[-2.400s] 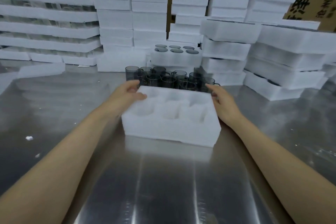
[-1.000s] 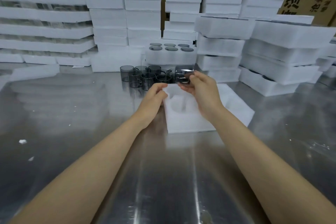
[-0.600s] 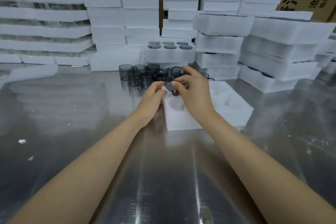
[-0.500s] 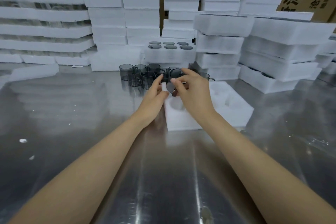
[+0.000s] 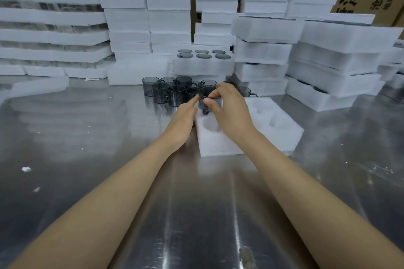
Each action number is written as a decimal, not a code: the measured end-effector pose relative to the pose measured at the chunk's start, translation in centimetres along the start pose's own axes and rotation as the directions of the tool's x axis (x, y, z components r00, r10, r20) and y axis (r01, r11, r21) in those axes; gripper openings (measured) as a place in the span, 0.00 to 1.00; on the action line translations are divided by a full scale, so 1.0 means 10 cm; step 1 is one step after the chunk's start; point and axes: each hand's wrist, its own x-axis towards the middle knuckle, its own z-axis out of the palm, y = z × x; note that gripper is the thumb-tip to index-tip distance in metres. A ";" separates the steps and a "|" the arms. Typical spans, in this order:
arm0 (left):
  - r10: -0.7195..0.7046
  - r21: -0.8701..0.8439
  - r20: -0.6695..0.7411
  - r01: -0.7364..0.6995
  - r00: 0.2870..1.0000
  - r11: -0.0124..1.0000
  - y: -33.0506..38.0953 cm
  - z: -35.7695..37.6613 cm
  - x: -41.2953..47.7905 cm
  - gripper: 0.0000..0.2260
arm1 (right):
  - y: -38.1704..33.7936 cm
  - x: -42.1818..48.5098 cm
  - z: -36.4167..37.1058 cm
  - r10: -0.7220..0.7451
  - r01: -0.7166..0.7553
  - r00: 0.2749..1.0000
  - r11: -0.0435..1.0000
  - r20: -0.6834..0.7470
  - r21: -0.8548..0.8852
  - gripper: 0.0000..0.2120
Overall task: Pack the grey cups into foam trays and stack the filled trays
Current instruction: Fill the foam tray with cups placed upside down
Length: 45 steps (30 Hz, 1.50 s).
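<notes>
At the centre of the frame the right hand held a grey cup by its rim, fingers pinched shut on the glass, just above the far-left pocket of the empty foam tray. The left hand lay against the tray's left edge, its fingers stretched out and holding nothing, one fingertip reaching up to the cup's side. The tray sat on the steel desk, none of its visible pockets filled. The remaining loose cups stood clustered just behind it, and a filled tray rested farther back among the white foam stacks.

To seat the cup well, it likely needed to come down upright and centred over the round pocket, with its handle turned toward whatever notch the foam offered. The left hand would do best steadying the light tray so it could not slide on the slick metal. A gentle push should suffice; forcing tilted glass risked tearing the foam.
</notes>
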 end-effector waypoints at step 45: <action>-0.003 -0.084 -0.118 -0.007 0.993 0.996 0.11 -0.01 -0.02 0.14 | 0.25 0.04 -0.71 -0.051 0.046 0.992 0.998 0.118 0.049 0.12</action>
